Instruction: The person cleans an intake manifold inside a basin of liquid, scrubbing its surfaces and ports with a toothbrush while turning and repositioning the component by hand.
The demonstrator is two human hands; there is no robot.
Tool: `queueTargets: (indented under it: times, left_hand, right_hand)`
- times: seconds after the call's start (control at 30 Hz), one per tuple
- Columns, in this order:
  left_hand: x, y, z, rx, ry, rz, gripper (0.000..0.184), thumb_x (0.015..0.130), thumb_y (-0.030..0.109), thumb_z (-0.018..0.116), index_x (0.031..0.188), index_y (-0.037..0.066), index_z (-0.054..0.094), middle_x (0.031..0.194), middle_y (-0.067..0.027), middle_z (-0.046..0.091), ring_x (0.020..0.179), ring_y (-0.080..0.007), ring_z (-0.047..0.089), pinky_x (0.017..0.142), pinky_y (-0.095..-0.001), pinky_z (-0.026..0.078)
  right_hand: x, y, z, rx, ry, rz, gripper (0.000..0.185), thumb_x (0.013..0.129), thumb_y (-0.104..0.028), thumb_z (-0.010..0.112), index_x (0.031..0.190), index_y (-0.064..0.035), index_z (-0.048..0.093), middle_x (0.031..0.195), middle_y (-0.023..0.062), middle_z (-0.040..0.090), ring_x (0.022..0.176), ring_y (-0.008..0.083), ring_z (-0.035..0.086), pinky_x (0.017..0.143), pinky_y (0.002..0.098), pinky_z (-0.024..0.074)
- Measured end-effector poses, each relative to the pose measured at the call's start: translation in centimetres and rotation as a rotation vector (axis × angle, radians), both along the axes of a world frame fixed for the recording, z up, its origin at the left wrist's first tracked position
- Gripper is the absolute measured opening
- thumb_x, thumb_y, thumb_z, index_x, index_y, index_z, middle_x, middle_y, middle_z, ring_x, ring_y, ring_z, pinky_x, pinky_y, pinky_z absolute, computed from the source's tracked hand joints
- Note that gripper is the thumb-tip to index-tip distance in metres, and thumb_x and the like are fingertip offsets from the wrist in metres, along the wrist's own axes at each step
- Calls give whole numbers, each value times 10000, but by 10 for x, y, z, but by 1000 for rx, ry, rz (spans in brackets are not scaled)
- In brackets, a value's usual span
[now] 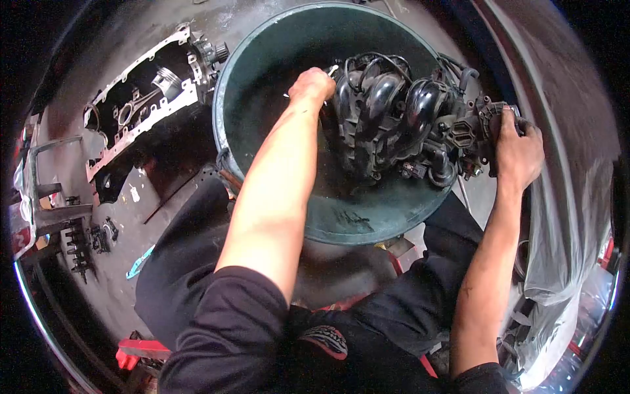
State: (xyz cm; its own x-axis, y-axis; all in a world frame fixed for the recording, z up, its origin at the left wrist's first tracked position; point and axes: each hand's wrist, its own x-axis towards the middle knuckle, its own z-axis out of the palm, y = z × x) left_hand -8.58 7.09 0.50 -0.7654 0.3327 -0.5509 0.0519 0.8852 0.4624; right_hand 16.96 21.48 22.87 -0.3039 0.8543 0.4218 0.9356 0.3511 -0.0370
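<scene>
A black intake manifold (394,111) with curved glossy runners, hoses and a metal-faced part at its right end is over a large green round tub (226,85). My left hand (312,87) is closed at the manifold's left side, with a small pale tip of something showing by the fingers; what it grips is mostly hidden. At the right end, beyond the tub's rim, my right hand (518,151) has its fingers wrapped round the manifold's end. Dark residue marks the tub's inner wall near me.
An engine block (141,108) with a piston lies on the floor at the left. Below it are a metal frame (62,213), a camshaft-like part (77,249) and a light-blue item (140,261). Clear plastic sheeting (564,217) hangs at the right.
</scene>
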Motion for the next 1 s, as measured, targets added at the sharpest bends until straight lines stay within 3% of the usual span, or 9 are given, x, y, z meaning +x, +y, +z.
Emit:
queueTargets:
  times: [0.13, 0.27, 0.47, 0.63, 0.73, 0.87, 0.93, 1.0]
  left_hand:
    - [-24, -12, -36, 34, -40, -55, 378, 868, 204, 539, 1193, 49, 654, 1308, -180, 589, 1247, -325, 546, 1027, -431, 435]
    - [12, -53, -48, 186, -86, 148, 377, 877, 243, 547, 1126, -14, 664, 1216, -273, 604, 1188, -381, 572, 1001, -436, 447]
    - [27, -29, -41, 164, -45, 297, 410, 912, 326, 526, 1122, 5, 670, 1203, -250, 623, 1173, -378, 583, 967, -461, 466]
    - [55, -46, -57, 224, 98, 253, 437, 945, 370, 478, 1104, 11, 671, 1183, -251, 629, 1148, -404, 584, 964, -482, 460]
    - [83, -65, -30, 253, -8, 249, 439, 953, 376, 473, 1116, 15, 662, 1197, -249, 622, 1153, -401, 580, 960, -491, 458]
    - [56, -40, -45, 154, 85, 144, 411, 945, 346, 482, 1123, 25, 669, 1193, -223, 636, 1156, -385, 586, 958, -479, 467]
    - [49, -30, -1, 104, 82, 170, 396, 942, 335, 482, 1126, 39, 671, 1201, -213, 636, 1158, -379, 586, 953, -473, 471]
    - [39, -28, 2, 71, 66, 207, 395, 939, 337, 478, 1129, 50, 672, 1202, -207, 638, 1155, -378, 589, 957, -473, 470]
  right_hand:
    - [1, 11, -3, -11, -14, -7, 681, 820, -589, 606, 1156, 0, 671, 1225, 213, 621, 1150, 357, 588, 1004, 420, 433]
    - [1, 7, 0, -53, -13, -5, 668, 827, -578, 607, 1149, 5, 672, 1222, 209, 623, 1149, 357, 588, 1002, 423, 433]
    - [4, 5, -1, -19, -35, 5, 676, 833, -588, 588, 1182, -13, 658, 1262, 185, 604, 1172, 341, 574, 1007, 423, 429]
    - [-1, 5, 1, -68, 3, -14, 680, 828, -591, 593, 1196, -22, 652, 1286, 162, 594, 1179, 334, 570, 1012, 421, 429]
    - [2, 7, -3, -83, 1, -28, 675, 825, -590, 598, 1195, -28, 654, 1284, 159, 595, 1177, 333, 572, 1010, 424, 432]
    - [4, 5, -2, -48, -2, -5, 662, 825, -584, 602, 1193, -36, 657, 1282, 147, 598, 1171, 331, 576, 1004, 426, 437]
    - [4, 2, -2, -38, 3, 3, 656, 824, -581, 604, 1190, -39, 659, 1282, 142, 600, 1166, 330, 580, 1001, 426, 439]
    - [3, 1, 0, -11, -10, 19, 653, 822, -580, 608, 1187, -42, 662, 1281, 139, 601, 1161, 329, 584, 997, 425, 443]
